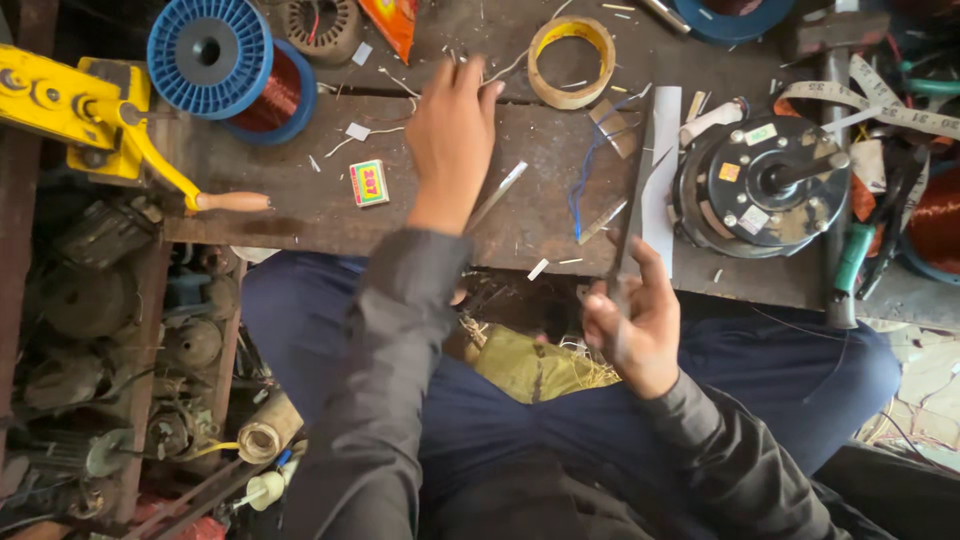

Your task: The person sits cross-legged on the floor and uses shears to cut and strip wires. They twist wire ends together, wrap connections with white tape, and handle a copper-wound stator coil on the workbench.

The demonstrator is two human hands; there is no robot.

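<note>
Dark grey jacket sleeves and navy trousers fill the near field; the person sits at a worn dark wooden workbench (300, 215). Right hand (632, 322) is closed round the handle end of a long dark flat blade, apparently a file or knife (634, 215), which runs up and away across the bench edge beside a strip of white insulation paper (662, 200). Left hand (452, 140) reaches forward over the bench, fingers bunched at a thin white wire or strip (505, 70) near a roll of tan tape (571, 62); whether it actually pinches the strip cannot be told. A slim metal rod (497, 195) lies just beside the left wrist.

Also noted: black round motor with upright shaft (762, 180) at right, blue plastic spool of copper wire (225, 65) and yellow hand-cranked winder with wooden handle (100, 120) at left, small red-and-green matchbox (369, 183) between.

Judgement: the blade should stay low and pointed away from the reaching arm, and the fine strip is best taken by the fingertips.
</note>
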